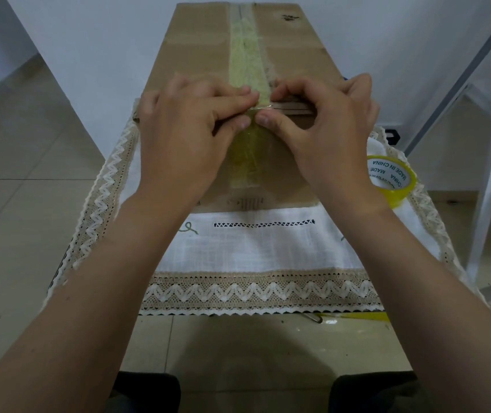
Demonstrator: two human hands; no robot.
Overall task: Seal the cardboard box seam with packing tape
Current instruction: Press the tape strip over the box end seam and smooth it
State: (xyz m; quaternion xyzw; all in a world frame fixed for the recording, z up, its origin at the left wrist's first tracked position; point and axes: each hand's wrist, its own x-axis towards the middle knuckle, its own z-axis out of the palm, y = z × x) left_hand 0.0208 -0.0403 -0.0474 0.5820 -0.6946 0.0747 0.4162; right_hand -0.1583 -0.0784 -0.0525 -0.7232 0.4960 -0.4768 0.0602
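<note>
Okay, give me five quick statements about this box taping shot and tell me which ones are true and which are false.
1. Both hands press on the tape strip at the near top edge of the cardboard box. True: the left hand and the right hand meet there.
2. The tape roll sits on top of the box. False: it rests on the tablecloth, to the right of the box.
3. The tape runs lengthwise down the middle of the box top. True.
4. The right hand holds scissors. False: no scissors are visible in either hand.
5. The box stands on bare floor. False: it lies on the lace-trimmed tablecloth.
</note>
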